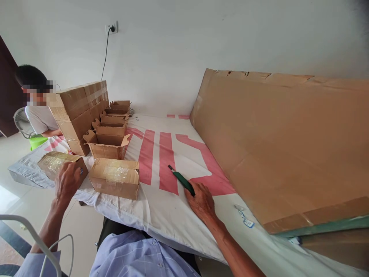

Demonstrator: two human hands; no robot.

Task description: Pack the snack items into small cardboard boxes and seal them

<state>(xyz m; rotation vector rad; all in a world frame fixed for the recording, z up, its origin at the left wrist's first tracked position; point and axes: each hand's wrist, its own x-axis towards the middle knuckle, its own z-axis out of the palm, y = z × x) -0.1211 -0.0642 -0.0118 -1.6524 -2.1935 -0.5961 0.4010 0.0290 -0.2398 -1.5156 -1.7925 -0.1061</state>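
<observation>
My left hand (67,179) rests on the near end of a taped cardboard box (54,163) at the table's left edge. A second taped box (115,177) lies just to its right, untouched. My right hand (202,202) lies on the white and red cloth (161,154) and grips a green-handled cutter (181,179), whose tip points away to the upper left. The cutter's blade end lies flat against the cloth.
Several open small cartons (108,144) stand in a row toward the wall, beside a stack of sealed boxes (79,111). A large flat cardboard sheet (282,146) covers the right side. Another person (37,111) sits at far left. Small tags (245,217) lie near my right wrist.
</observation>
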